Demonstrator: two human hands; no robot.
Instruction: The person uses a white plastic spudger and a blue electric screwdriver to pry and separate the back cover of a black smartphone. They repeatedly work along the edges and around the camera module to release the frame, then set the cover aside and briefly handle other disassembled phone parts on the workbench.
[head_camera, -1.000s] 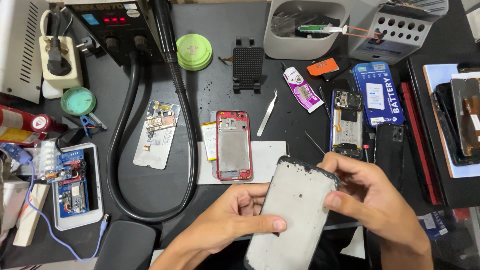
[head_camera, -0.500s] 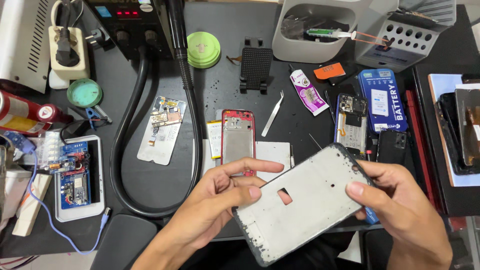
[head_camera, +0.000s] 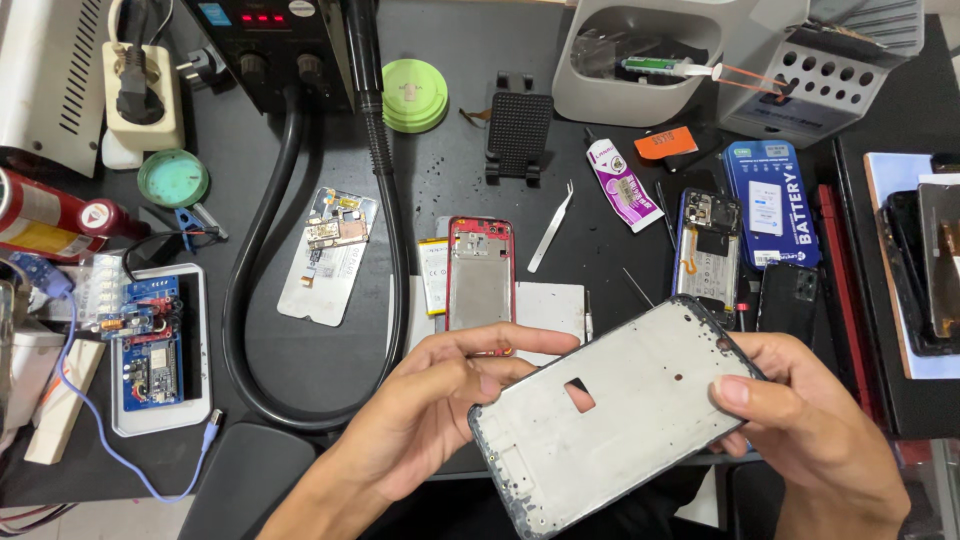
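Observation:
Both my hands hold a grey metal phone mid-frame (head_camera: 610, 410) with a dark rim and a small square hole near its middle, tilted diagonally above the table's front edge. My left hand (head_camera: 440, 400) grips its lower left side, fingers curled over the top edge. My right hand (head_camera: 800, 420) holds its upper right corner, thumb pressed on the flat face. Just behind the hands lies a red phone frame (head_camera: 480, 275) on a white pad (head_camera: 550, 305), with a small battery (head_camera: 432, 278) beside it.
Tweezers (head_camera: 550, 228), a glue tube (head_camera: 617, 185), a blue battery box (head_camera: 770, 200), an opened phone (head_camera: 708, 255) and dark phones (head_camera: 920, 270) lie right. A black hose (head_camera: 385, 200) loops from the hot-air station (head_camera: 275, 40). A circuit board tray (head_camera: 150, 345), a green tape roll (head_camera: 414, 95) sit left.
I have turned the mid-frame from upright to a diagonal, flatter pose and raised it slightly. The view shifted downward a little. My left fingers have moved onto its upper edge.

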